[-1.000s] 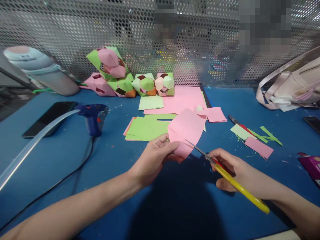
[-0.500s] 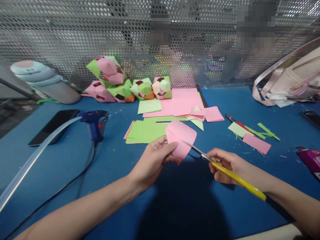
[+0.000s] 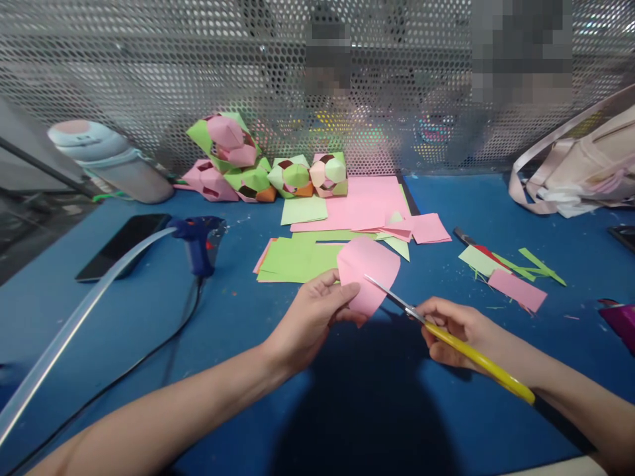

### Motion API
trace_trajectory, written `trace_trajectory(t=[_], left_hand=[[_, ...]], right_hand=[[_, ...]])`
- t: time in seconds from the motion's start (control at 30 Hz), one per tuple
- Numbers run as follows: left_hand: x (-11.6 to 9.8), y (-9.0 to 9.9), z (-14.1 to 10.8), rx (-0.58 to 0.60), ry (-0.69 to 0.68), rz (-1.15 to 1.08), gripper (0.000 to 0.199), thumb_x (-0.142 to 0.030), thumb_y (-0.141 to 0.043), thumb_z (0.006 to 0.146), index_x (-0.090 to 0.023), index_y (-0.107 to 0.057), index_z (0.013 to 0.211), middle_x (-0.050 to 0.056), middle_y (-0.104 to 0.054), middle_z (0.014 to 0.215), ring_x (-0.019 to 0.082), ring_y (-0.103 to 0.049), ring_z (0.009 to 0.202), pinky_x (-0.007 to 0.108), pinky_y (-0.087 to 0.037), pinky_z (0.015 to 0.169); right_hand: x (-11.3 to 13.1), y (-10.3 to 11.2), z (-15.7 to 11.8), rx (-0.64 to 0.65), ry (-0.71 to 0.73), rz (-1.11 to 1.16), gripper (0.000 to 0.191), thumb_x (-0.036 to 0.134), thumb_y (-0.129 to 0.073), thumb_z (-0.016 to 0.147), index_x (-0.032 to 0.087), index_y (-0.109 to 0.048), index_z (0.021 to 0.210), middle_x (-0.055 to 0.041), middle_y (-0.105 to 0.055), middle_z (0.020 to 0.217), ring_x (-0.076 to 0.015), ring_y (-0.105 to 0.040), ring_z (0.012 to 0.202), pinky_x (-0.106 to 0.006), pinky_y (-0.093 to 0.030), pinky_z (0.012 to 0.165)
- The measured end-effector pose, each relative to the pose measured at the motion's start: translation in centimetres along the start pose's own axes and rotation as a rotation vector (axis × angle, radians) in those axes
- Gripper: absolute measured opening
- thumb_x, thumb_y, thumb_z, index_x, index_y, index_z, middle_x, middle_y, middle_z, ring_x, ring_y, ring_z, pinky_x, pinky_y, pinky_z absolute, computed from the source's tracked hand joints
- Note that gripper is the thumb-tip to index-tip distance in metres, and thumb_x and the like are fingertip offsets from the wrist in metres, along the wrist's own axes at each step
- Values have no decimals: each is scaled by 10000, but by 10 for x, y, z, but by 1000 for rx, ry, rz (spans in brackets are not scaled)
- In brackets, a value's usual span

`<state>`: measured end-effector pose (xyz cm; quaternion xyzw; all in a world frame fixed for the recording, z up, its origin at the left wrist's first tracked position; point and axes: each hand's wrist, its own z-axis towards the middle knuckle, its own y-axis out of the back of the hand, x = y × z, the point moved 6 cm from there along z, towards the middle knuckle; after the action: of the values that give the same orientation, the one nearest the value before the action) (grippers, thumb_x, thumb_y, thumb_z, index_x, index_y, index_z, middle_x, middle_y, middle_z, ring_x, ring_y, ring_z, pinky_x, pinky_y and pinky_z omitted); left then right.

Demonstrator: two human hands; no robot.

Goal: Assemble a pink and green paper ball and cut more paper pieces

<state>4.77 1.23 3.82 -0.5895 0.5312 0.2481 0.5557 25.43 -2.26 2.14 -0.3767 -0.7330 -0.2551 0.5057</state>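
Note:
My left hand [image 3: 317,317] pinches a pink sheet of paper [image 3: 372,264] at its lower left, thumb on top. The sheet's upper corners look rounded, and it is held above the table. In my right hand [image 3: 456,330] is a pair of scissors [image 3: 476,360] with a long yellow handle. Their metal blades point up and left and lie over the middle of the pink paper; how far they cut into it I cannot tell. Behind the sheet lies a stack of green paper [image 3: 288,261], with a large pink sheet [image 3: 364,205] farther back.
Folded paper shapes [image 3: 233,158] stand by the perforated metal screen [image 3: 387,125]. On the left are a blue glue gun [image 3: 198,248] with its cord, a phone [image 3: 124,248] and a bottle [image 3: 124,168]. At right lie paper scraps [image 3: 516,287], a craft knife [image 3: 464,236] and a bag [image 3: 585,158].
The whole view has shifted, so the scene sits slightly farther right. My hands keep the same hold on the pink paper and the scissors, with little other movement.

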Motion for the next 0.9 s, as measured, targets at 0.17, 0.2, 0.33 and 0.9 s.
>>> trace_trajectory(t=[0.17,0.2,0.33,0.9], left_hand=[[0,0,-1,-10,8,14,249,-288,-707,827,-120,-657,1004,67,-677,836,142,-631,687,274,-573,641],[0,0,-1,-11,8,19,244,-287,-703,831,-118,-655,1000,64,-674,830,140,-629,685,276,-572,641],[0,1,-1,-10,14,33,211,-285,-693,840,-116,-646,957,57,-675,797,140,-632,673,271,-568,634],[6,-10,-8,59,99,95,235,-305,-657,869,-95,-662,975,103,-715,858,148,-650,715,254,-555,645]], right_hand=[[-9,1,3,-18,-19,95,356,413,-770,777,263,-555,1016,57,-313,764,-85,-303,620,-228,-324,533],[-11,1,3,-29,-19,102,341,411,-768,779,260,-561,1005,61,-310,753,-83,-296,608,-228,-318,525],[-11,3,3,-69,-30,82,320,430,-769,772,245,-584,955,75,-304,698,-71,-261,551,-228,-268,478],[1,-6,-2,-91,-54,-84,354,388,-745,798,251,-567,1072,48,-473,790,-78,-424,644,-205,-401,566]])
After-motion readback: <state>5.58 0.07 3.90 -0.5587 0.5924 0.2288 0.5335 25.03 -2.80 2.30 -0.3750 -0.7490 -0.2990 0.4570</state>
